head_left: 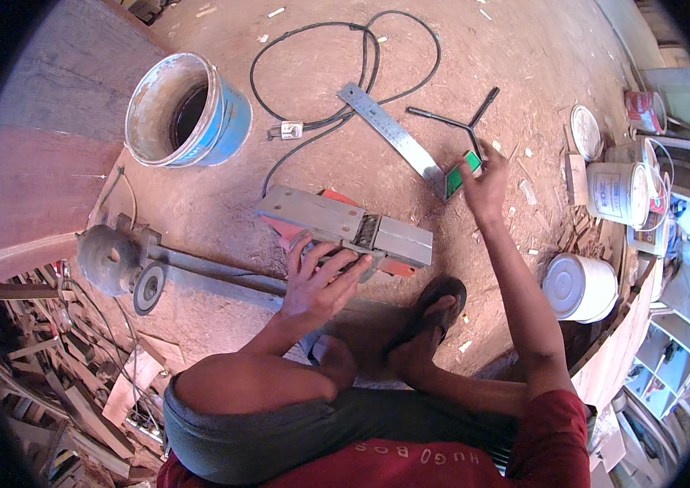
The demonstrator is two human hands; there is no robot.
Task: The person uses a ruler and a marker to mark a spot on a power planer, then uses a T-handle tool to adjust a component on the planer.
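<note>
My left hand [320, 276] grips the side of an orange electric planer [389, 240], held with its grey sole and cutter slot facing up. My right hand [479, 183] is to the right of it, fingers curled on the green handle [459, 169] of a steel try square, whose blade [389, 130] lies on the dusty floor pointing up and left. Just beyond my right fingers lies a black Y-shaped wrench [442, 118]. A black cable [280, 167] runs from the planer into loops with a plug [291, 129].
A blue bucket [231, 122] stands at upper left beside wooden boards [44, 163]. A bench grinder [117, 260] lies along the left. Scrap wood [84, 398] piles at lower left. White tubs [617, 191] and a lidded bucket [581, 289] line the right. My sandalled foot [434, 317] is below the planer.
</note>
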